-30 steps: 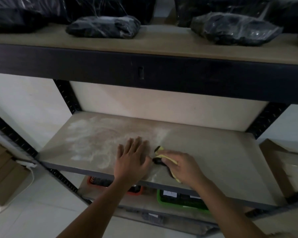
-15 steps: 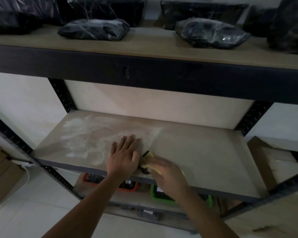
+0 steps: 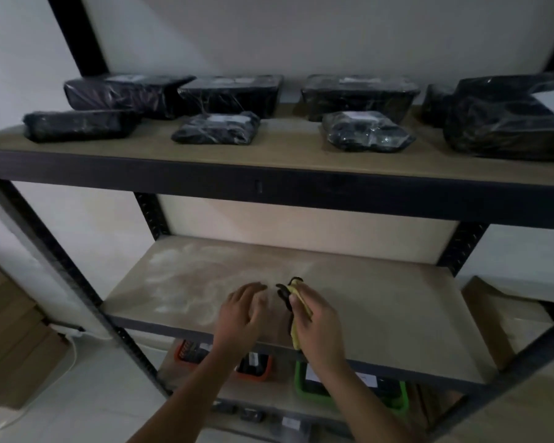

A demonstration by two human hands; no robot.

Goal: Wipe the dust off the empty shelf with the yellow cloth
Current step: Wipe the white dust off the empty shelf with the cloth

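Observation:
The empty middle shelf [image 3: 381, 302] is a pale wooden board in a black metal rack. White dust smears cover its left half [image 3: 186, 282]; its right half looks clean. My right hand [image 3: 317, 324] grips the yellow cloth [image 3: 296, 334], which has a dark edge and hangs over the shelf's front part. My left hand [image 3: 242, 314] hovers just left of the cloth with its fingers loosely curled, holding nothing.
The upper shelf [image 3: 269, 158] carries several black plastic-wrapped parcels [image 3: 216, 127]. Below the empty shelf stand an orange bin [image 3: 263, 372] and a green bin [image 3: 397, 404]. Cardboard boxes [image 3: 10, 330] stand on the floor at left, another box [image 3: 499, 318] at right.
My head has tilted up, bringing the upper shelf into view. My left hand has lifted off the board and curled its fingers. My right hand has raised the cloth slightly.

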